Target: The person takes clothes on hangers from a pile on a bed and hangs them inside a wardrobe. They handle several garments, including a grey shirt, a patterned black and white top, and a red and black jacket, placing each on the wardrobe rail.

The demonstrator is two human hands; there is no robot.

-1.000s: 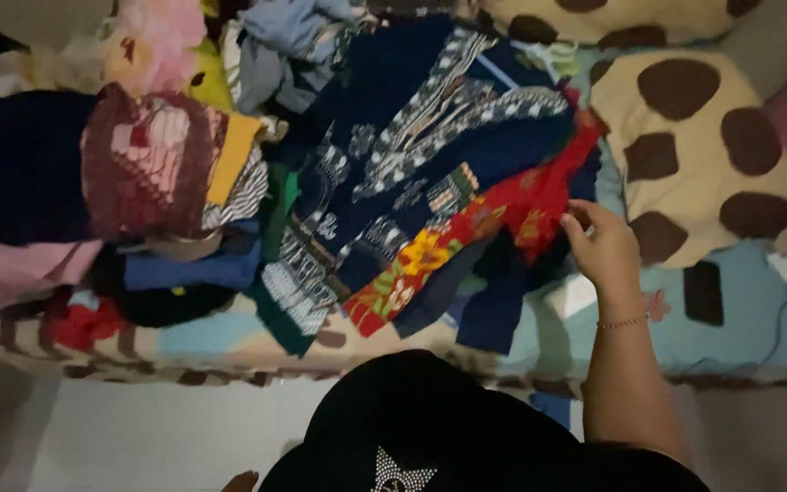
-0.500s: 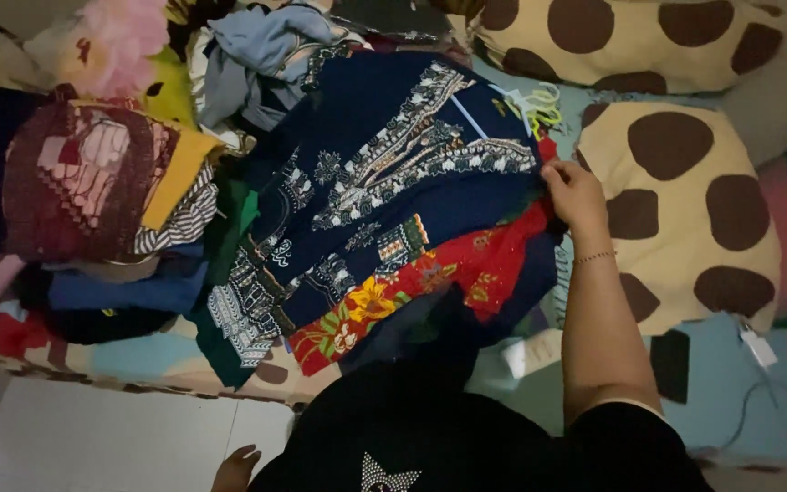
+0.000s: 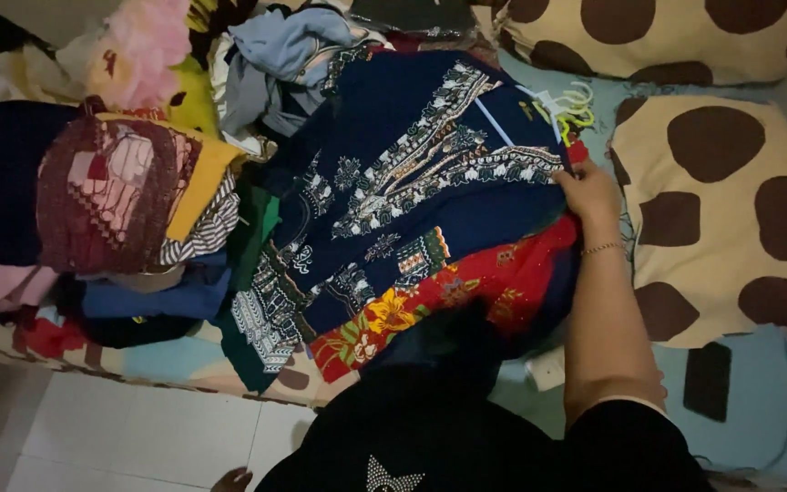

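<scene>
On the bed, our right hand (image 3: 589,193) pinches the navy patterned garment (image 3: 412,196) at its edge, soft, light, limp cloth best gathered by its hem.

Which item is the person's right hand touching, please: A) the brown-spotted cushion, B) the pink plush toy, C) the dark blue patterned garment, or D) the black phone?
C: the right hand rests on the edge of the dark blue patterned garment, apart from the brown-spotted cushion beside it.
</scene>
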